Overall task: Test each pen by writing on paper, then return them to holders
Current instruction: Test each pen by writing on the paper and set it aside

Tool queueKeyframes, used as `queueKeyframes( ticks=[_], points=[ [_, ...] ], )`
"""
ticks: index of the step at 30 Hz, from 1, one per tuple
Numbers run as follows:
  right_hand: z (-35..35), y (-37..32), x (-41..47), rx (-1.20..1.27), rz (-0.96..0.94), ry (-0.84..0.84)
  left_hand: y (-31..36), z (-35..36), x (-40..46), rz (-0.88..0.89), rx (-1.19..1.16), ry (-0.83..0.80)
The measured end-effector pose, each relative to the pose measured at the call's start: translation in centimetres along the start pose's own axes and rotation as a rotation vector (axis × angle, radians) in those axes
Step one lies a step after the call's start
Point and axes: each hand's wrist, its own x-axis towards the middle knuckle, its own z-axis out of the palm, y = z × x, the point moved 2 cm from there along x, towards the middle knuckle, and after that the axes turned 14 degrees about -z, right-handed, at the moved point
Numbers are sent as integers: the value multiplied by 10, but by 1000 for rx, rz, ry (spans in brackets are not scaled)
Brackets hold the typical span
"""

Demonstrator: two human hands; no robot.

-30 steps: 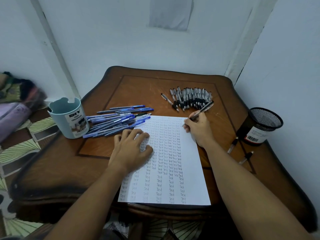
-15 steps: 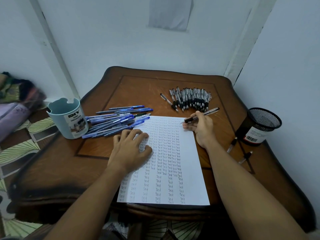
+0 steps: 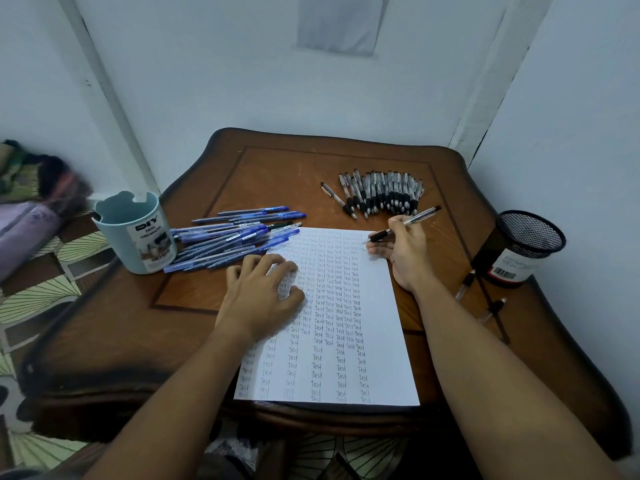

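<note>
A white sheet of paper covered in rows of the word "Test" lies on the wooden table. My right hand grips a clear black-grip pen at the sheet's top right corner, tip pointing left just above the paper. My left hand presses on the sheet's left side, fingers bent. A pile of blue pens lies left of the paper beside a light blue holder. A row of black pens lies behind the paper. A black mesh holder stands at the right.
Two black pens lie on the table near the mesh holder. Walls close in behind and to the right of the table. Folded fabric sits on the patterned floor to the left.
My right hand has lifted the pen from writing upright and turned it flatter, tip pointing left above the paper's top right corner. My left hand stays on the sheet.
</note>
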Motion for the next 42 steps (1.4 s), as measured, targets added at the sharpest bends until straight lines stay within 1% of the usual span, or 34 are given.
queueKeyframes(
  ticks=[5,8,11,14,17,22,28,31,34,37,39,40,42],
  points=[
    [1,3,1,-19,27,-11,0,1,-2,2,4,-3],
    [3,-2,9,-85,98,-84,1,0,-2,4,-4,-4],
    [9,-17,25,-248,162,-200,2,-1,-1,9,-26,2],
    [19,-30,45,-479,114,-262,1,-1,0,12,-16,-2],
    [29,-39,61,-728,55,-275,2,-2,-1,13,-20,2],
    [48,-36,80,-975,16,-267,2,-1,0,12,-33,-5],
    [69,-18,90,-1124,3,-208,0,0,-1,7,-54,4],
    [74,-13,90,-1183,-15,-211,-1,0,1,5,-54,0],
    [71,-10,86,-1183,-41,-195,-3,1,1,6,-46,-4],
    [62,-16,77,-1118,-65,-213,-5,1,1,6,-41,-9],
    [50,-28,64,-1103,-63,-283,-6,1,2,9,-31,-16],
    [43,-34,58,-1123,-51,-356,-7,1,3,8,-24,-20],
    [23,-49,43,-1217,-9,-571,-7,1,4,8,-12,-22]
  ],
)
